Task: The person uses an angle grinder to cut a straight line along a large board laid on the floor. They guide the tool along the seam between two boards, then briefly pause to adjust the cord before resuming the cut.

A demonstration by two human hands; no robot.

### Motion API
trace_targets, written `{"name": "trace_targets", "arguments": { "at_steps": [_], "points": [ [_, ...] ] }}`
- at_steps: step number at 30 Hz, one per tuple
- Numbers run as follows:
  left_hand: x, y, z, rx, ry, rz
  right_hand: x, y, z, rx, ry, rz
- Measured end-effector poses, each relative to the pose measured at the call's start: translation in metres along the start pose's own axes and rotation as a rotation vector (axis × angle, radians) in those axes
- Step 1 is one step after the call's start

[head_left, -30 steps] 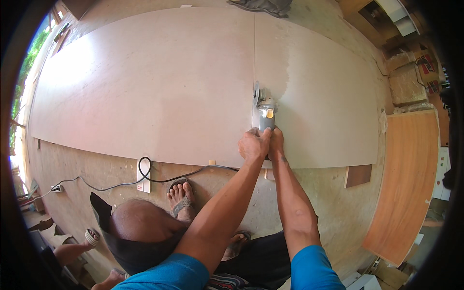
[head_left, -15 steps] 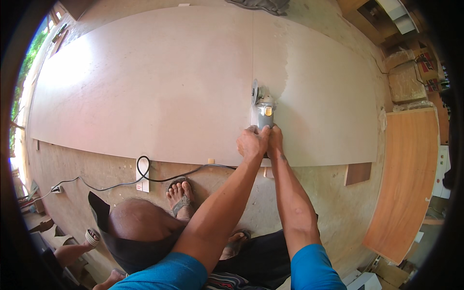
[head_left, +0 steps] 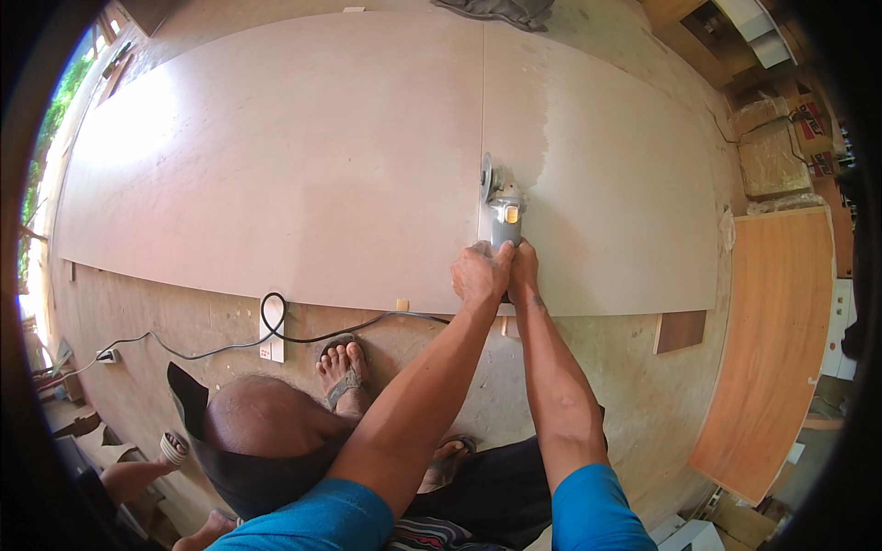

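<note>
Both my hands grip the grey body of an angle grinder (head_left: 504,223), its head pointing away from me. My left hand (head_left: 478,273) wraps it from the left, and my right hand (head_left: 525,268) closes on it from the right. The grinder's upright disc (head_left: 487,178) stands over a thin straight line on a large pale board (head_left: 377,156). Whether the disc's edge touches the board I cannot tell. Right of that line, a darker patch with an uneven edge runs toward the far side. My hands hide the rear of the tool.
A black cord (head_left: 358,326) loops over the floor, past my sandalled foot (head_left: 344,372), to a plug connection (head_left: 108,356). A brown wooden panel (head_left: 767,349) lies at the right, beneath wrapped cartons (head_left: 776,156). Dark cloth (head_left: 501,11) rests at the far edge. Another person's foot (head_left: 173,450) shows lower left.
Almost nothing differs. The grinder and both hands keep their place on the line, with only a slight shift of the whole picture.
</note>
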State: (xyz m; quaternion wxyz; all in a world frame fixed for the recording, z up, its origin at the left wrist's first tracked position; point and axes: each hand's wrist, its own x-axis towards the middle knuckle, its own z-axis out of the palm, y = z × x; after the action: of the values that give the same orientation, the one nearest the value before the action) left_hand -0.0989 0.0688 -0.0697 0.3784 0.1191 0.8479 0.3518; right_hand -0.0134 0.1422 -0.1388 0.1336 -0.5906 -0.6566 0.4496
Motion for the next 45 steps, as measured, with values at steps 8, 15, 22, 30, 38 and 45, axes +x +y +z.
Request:
{"name": "trace_targets", "arguments": {
  "at_steps": [8,15,22,30,38,45],
  "points": [
    [-0.001,-0.004,0.000,0.007,-0.004,0.020,0.001,0.011,0.001,0.000,-0.018,-0.025],
    [-0.002,0.000,-0.004,-0.005,-0.062,-0.024,0.001,0.013,0.003,-0.006,-0.009,-0.032],
    [0.001,0.003,-0.006,0.003,-0.063,-0.031,0.005,0.010,0.004,-0.032,-0.014,-0.039],
    [0.004,0.003,-0.003,0.000,-0.058,-0.030,0.002,0.001,0.000,-0.076,-0.011,-0.066],
    [-0.002,0.000,-0.002,0.005,-0.012,0.001,0.000,0.010,0.000,0.003,-0.024,-0.052],
    [-0.007,-0.001,-0.004,0.003,-0.049,-0.026,-0.001,0.019,0.001,-0.005,-0.012,-0.027]
  ]
}}
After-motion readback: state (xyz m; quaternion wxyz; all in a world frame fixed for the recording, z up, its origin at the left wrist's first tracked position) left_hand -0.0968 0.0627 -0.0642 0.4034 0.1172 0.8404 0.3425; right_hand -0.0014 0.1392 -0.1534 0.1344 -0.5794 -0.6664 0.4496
